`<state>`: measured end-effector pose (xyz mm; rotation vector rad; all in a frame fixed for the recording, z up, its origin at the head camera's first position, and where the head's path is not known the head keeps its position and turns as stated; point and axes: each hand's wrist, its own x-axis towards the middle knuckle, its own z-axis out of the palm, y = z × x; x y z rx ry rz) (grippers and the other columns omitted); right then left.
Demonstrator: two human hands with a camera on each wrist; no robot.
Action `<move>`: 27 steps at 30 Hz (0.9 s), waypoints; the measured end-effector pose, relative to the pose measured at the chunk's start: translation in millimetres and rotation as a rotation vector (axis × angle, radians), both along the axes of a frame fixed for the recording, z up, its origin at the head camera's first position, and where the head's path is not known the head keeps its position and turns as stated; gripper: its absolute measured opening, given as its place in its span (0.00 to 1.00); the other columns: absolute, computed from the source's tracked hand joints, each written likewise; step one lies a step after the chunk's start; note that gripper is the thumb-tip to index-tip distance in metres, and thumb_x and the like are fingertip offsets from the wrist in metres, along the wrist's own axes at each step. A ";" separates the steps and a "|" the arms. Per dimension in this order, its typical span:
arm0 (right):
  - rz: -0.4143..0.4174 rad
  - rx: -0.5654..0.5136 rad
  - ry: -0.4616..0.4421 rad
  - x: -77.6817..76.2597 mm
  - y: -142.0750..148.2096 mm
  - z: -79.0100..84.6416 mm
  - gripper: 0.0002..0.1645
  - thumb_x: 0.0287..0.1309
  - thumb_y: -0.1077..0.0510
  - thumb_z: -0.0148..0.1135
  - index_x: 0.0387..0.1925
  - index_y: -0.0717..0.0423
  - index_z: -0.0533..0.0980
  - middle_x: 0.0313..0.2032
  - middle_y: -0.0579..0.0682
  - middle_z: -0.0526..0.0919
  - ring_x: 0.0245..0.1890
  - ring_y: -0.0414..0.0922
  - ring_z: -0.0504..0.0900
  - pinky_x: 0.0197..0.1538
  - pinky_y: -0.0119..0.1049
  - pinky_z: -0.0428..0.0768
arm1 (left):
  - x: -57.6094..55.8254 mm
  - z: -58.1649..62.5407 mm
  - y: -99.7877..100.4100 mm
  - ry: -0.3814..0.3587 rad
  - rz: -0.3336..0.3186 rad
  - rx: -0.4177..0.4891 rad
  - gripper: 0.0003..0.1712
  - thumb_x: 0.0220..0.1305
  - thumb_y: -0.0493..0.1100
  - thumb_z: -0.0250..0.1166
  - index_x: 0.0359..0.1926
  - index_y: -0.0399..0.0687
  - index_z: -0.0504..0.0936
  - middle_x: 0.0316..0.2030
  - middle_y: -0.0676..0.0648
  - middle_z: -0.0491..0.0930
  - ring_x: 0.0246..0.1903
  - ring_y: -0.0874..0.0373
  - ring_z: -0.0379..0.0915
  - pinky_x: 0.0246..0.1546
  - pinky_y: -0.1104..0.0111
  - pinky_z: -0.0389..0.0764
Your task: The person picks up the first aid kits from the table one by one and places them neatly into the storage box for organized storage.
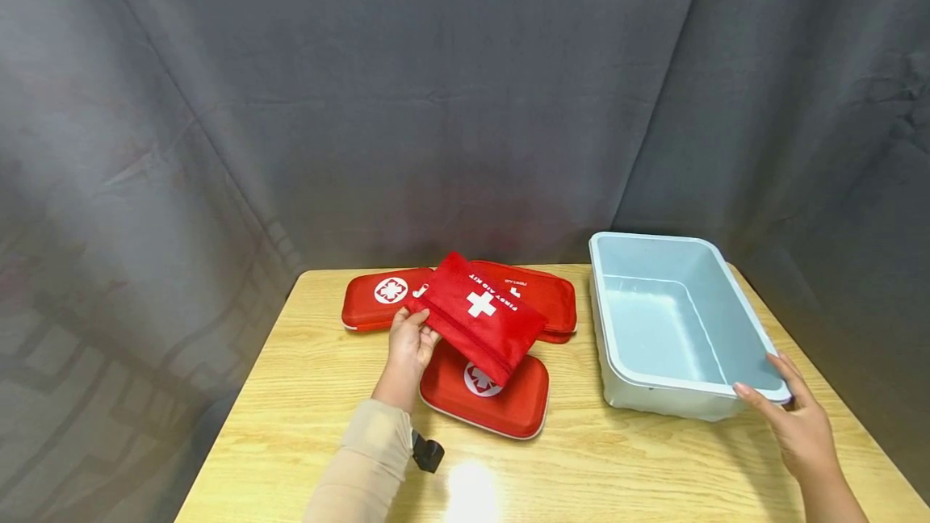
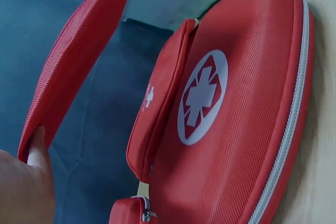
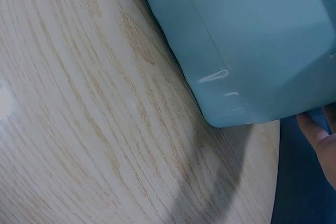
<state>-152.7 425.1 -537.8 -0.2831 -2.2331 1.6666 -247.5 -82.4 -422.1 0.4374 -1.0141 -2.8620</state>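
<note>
My left hand (image 1: 412,339) pinches the left end of a red first aid pouch (image 1: 465,285) with a white cross, holding it raised and slanted above the other kits. Under it lies a red zippered first aid case (image 1: 501,410) with a round white emblem, partly covered in the head view. In the left wrist view the pouch (image 2: 73,61) hangs clear of that case (image 2: 247,98). Far to the right, my right hand (image 1: 802,426) grips the near right corner of a pale blue plastic bin (image 1: 606,345), thumb at the front rim, fingers over the side.
Behind the raised pouch are another red case (image 1: 359,303) at the left and a red first aid bag (image 1: 555,297) at the right. All stand on a light wooden table (image 1: 291,426). A grey curtain (image 1: 436,103) hangs behind the table's back edge.
</note>
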 end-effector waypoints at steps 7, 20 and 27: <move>0.004 -0.077 0.033 -6.8 7.0 -13.1 0.43 0.47 0.65 0.61 0.62 0.38 0.55 0.63 0.29 0.44 0.60 0.28 0.39 0.53 0.14 0.47 | -3.0 3.0 8.7 0.019 -0.018 -0.008 0.16 0.57 0.24 0.42 0.45 0.40 0.57 0.32 0.45 0.70 0.26 0.58 0.73 0.26 0.66 0.76; 0.010 -0.115 0.023 -6.7 4.9 -9.8 0.42 0.47 0.66 0.60 0.62 0.38 0.55 0.63 0.30 0.42 0.60 0.29 0.39 0.53 0.14 0.48 | -6.7 11.1 25.7 0.035 -0.031 -0.017 0.18 0.56 0.24 0.42 0.47 0.39 0.56 0.34 0.45 0.70 0.28 0.58 0.72 0.27 0.68 0.75; 0.028 -0.159 0.052 -8.9 9.2 -16.2 0.43 0.47 0.68 0.60 0.62 0.40 0.55 0.63 0.30 0.42 0.61 0.31 0.37 0.53 0.15 0.47 | -8.8 15.8 36.2 0.023 -0.049 0.012 0.17 0.56 0.24 0.43 0.47 0.39 0.58 0.35 0.44 0.69 0.27 0.57 0.71 0.26 0.68 0.75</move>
